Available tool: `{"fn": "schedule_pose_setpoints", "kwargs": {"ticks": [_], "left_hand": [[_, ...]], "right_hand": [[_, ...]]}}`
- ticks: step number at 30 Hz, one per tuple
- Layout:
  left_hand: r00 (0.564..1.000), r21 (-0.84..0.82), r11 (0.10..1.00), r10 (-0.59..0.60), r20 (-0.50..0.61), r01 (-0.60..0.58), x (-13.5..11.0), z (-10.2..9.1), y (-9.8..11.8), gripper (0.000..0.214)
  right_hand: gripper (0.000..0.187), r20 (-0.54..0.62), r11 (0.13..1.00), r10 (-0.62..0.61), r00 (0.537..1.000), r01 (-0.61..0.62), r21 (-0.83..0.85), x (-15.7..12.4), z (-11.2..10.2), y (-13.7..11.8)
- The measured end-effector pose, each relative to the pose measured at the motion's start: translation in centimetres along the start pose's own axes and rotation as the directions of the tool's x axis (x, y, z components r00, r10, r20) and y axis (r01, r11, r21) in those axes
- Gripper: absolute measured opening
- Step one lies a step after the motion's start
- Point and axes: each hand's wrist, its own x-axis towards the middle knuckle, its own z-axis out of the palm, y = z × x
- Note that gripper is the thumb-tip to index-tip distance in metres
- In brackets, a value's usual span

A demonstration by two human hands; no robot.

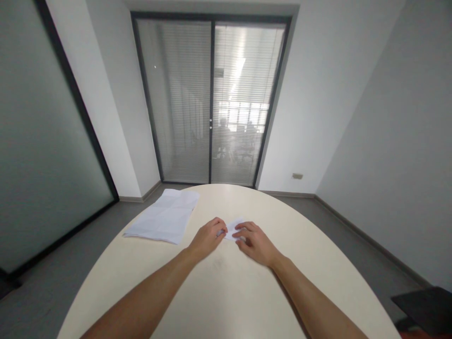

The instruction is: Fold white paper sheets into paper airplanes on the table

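Note:
On the round table lies a small folded piece of white paper, between my two hands. My left hand is closed in a pinch on its left edge, thumb below and fingers above. My right hand rests at the paper's right side with its fingers curved and apart. Its fingertips reach the paper's edge, but I cannot see a grip there. Parts of the paper are hidden under the fingers of both hands.
A stack of creased white paper sheets lies at the table's far left edge. Beyond the table stands a glass door with blinds. A dark chair is at the lower right.

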Motion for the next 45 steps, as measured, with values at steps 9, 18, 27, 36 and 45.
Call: {"fn": "schedule_pose_setpoints", "kwargs": {"ticks": [9, 18, 27, 36, 45], "left_hand": [[0.992, 0.076, 0.997, 0.011, -0.122, -0.002, 0.22, -0.34, 0.17, 0.017], [0.994, 0.146, 0.988, 0.066, -0.092, -0.052, 0.17, -0.3, 0.36, 0.018], [0.987, 0.119, 0.983, 0.149, -0.06, -0.142, 0.05, -0.29, 0.29, 0.017], [0.988, 0.016, 0.989, 0.145, -0.061, -0.144, 0.0, -0.3, 0.56, 0.009], [0.997, -0.086, 0.996, 0.025, -0.075, -0.031, 0.04, 0.23, -0.17, 0.02]], "right_hand": [[0.032, -0.202, 0.995, 0.1, 0.974, -0.104, -0.007, 0.08, -0.19, 0.44], [0.047, -0.166, 0.994, 0.109, 0.98, -0.111, 0.0, -0.07, -0.09, 0.82], [0.027, -0.146, 0.999, 0.031, 0.989, -0.037, -0.039, 0.01, 0.12, 0.74], [0.009, -0.152, 0.996, 0.039, 0.988, -0.051, -0.078, 0.19, -0.19, 0.47], [0.015, -0.14, 0.997, -0.02, 0.99, 0.01, -0.074, 0.27, -0.27, 0.01]]}}
